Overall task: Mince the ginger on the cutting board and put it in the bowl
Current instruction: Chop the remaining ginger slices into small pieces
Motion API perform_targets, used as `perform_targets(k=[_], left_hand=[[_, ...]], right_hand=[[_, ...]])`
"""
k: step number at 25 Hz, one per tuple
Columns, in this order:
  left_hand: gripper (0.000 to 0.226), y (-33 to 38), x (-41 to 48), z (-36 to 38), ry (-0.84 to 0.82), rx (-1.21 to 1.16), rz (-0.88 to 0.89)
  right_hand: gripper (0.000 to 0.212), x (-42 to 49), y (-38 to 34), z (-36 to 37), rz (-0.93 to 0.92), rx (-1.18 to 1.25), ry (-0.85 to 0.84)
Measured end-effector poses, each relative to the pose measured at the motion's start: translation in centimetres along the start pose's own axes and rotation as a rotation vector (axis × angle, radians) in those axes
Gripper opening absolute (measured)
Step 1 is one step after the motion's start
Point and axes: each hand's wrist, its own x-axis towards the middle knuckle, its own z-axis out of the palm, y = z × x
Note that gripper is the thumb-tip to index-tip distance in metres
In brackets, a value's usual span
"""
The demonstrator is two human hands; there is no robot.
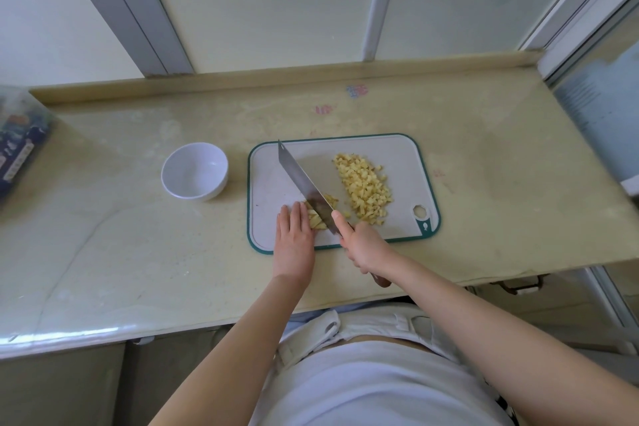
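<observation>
Gripping the one knife (297,176) by its handle, the right hand (363,247) sits just below the frame's centre, three fingers curled round the grip and the index finger laid straight along the back of the blade. The blade slants from the upper left of the board (269,183) down toward that hand, its edge lowered onto the ginger (364,187). The ginger lies in two heaps, both on the board. A large heap of pale yellow dice covers the right half, and a small heap of coarser strips lies at the near edge, partly under the blade. The left hand (294,235) rests flat on the board just left of the small heap. Its fingers are straight and together, their tips touching the strips, and it grasps nothing. The single board is white with a teal rim and has a hanging hole in its lower right corner. One white bowl (193,171) stands on the counter (138,235) just left of the board, apart from it, and its inside is bare. Two small coloured marks (358,91) show on the counter above the board, too blurred to read. One dark blue box (20,142) lies at the left edge of the frame.
</observation>
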Motion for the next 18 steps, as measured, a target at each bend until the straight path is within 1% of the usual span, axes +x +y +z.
perform_targets(k=[5,11,15,18], left_hand=[[0.054,-0.2,0.1,-0.1,-0.016,0.004,0.008],[0.058,-0.3,0.1,-0.4,-0.019,0.078,0.014],[0.061,-0.6,-0.1,-0.8,-0.005,-0.058,0.006],[0.064,-1.0,-0.6,-1.0,-0.008,-0.078,-0.006]], right_hand=[[0.056,-0.6,-0.2,-0.1,0.003,0.169,-0.02],[0.056,-1.2,-0.9,-0.6,-0.089,0.131,0.02],[0.056,-1.9,-1.5,-1.2,-0.106,0.135,-0.001],[0.056,-2.3,-1.5,-1.1,-0.075,0.175,-0.024]])
